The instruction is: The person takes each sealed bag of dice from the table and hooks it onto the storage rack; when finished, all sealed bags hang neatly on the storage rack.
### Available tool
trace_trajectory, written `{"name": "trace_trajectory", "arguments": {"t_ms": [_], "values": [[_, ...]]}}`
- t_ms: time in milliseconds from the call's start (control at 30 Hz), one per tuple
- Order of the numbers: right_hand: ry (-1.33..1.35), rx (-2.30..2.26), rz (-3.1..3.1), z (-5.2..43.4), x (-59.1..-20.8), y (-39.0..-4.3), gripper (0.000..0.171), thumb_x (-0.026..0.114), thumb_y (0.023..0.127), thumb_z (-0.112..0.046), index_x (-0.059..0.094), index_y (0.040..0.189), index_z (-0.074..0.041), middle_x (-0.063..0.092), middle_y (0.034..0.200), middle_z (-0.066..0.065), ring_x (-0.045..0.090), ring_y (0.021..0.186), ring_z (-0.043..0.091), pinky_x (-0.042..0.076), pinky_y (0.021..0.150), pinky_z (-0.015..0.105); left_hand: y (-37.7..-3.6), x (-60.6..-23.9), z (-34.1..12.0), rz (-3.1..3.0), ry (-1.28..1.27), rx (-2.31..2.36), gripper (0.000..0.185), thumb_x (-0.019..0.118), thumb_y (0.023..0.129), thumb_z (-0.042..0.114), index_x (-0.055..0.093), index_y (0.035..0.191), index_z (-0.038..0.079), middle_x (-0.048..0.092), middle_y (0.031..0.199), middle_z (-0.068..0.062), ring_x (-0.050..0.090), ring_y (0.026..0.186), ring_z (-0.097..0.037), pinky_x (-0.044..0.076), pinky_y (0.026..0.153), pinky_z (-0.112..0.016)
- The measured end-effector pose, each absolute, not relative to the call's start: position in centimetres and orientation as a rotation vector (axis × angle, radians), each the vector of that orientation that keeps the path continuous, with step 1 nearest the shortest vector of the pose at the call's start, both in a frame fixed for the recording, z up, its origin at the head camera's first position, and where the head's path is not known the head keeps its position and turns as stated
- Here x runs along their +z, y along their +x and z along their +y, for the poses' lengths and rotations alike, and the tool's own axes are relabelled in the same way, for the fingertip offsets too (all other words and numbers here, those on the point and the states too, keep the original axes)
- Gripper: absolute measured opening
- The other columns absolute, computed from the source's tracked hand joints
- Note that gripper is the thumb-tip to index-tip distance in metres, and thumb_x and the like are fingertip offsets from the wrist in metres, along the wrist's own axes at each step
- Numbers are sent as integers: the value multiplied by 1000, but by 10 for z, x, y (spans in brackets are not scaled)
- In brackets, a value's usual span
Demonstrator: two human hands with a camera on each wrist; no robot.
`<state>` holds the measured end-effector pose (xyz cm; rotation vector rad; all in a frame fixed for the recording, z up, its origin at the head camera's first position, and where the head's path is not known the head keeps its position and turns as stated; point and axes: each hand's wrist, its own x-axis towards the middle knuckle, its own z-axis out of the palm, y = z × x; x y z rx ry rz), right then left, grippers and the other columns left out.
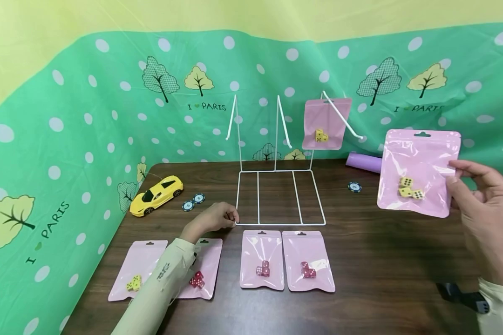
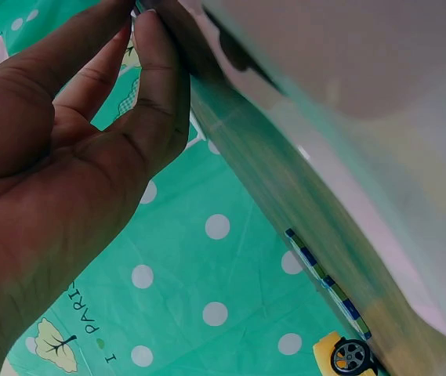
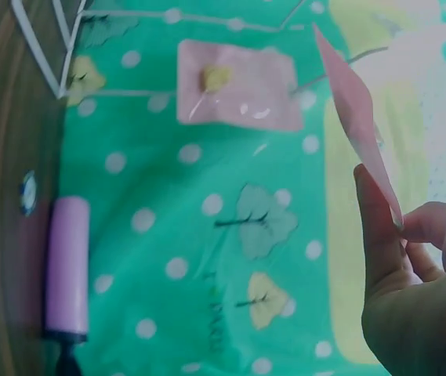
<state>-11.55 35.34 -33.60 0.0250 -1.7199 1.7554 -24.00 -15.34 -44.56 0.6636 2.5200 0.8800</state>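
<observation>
My right hand (image 1: 488, 204) pinches the right edge of a pink zip pouch (image 1: 436, 160) holding yellow dice, raised to the right of the white wire rack (image 1: 276, 224). In the right wrist view this pouch (image 3: 352, 102) is seen nearly edge-on between thumb and fingers. At the rack's front left corner, my left hand (image 1: 215, 217) grips the wire with thumb and fingertips. Another pink pouch (image 1: 318, 116) with yellow dice hangs from the rack's right hook. The middle and left hooks carry nothing.
On the table lie a yellow-dice pouch (image 1: 140, 258) and three red-dice pouches (image 1: 211, 260), (image 1: 261, 246), (image 1: 303, 246); the left sleeve partly covers two. A yellow toy car (image 1: 157, 195) and poker chips (image 1: 188, 205) sit left. Another chip (image 1: 354, 187) and a purple cylinder (image 1: 362, 162) lie right.
</observation>
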Motion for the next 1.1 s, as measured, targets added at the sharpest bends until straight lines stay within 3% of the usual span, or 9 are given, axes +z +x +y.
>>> {"name": "trace_trajectory", "arguments": {"t_ms": [100, 300, 467, 733, 967, 1100], "values": [[37, 1758, -1717, 341, -330, -110, 31, 62, 101, 14, 72, 129, 6, 62, 111, 10, 57, 53, 6, 52, 54, 12, -239, -445, -153, 2524, 688, 878, 12, 75, 98, -4, 76, 95, 7, 66, 85, -2, 58, 78, -15, 50, 70, -29], [27, 1606, -1863, 314, -323, -101, 31, 63, 102, 12, 73, 130, 3, 66, 117, 7, 38, 45, 8, 46, 49, 11, -241, -445, -154, 2521, 708, 883, 11, 75, 97, -5, 76, 95, 6, 66, 85, -1, 58, 78, -15, 51, 71, -29], [130, 1692, -1833, 299, -322, -102, 32, 64, 101, 13, 72, 131, 6, 63, 119, 10, 46, 54, 9, 49, 54, 12, -240, -445, -153, 2520, 701, 884, 11, 75, 98, -4, 76, 95, 7, 66, 85, -1, 58, 78, -15, 51, 71, -29], [308, 1931, -1664, 287, -324, -112, 31, 63, 99, 17, 67, 129, 15, 60, 112, 15, 43, 56, 14, 47, 51, 15, -239, -443, -153, 2529, 680, 876, 11, 75, 98, -3, 76, 95, 7, 65, 84, -1, 58, 78, -15, 51, 71, -30], [268, 1945, -1732, 284, -329, -123, 31, 66, 100, 13, 70, 130, 9, 57, 116, 13, 55, 64, 11, 56, 60, 16, -240, -444, -153, 2529, 704, 875, 11, 75, 97, -3, 76, 94, 7, 66, 85, -2, 59, 79, -15, 51, 72, -30], [226, 1926, -1789, 282, -331, -131, 30, 67, 101, 9, 72, 130, 5, 57, 115, 11, 52, 58, 8, 51, 55, 13, -240, -444, -153, 2527, 710, 871, 10, 75, 97, -3, 76, 94, 7, 65, 85, -1, 58, 79, -15, 51, 73, -30]]}}
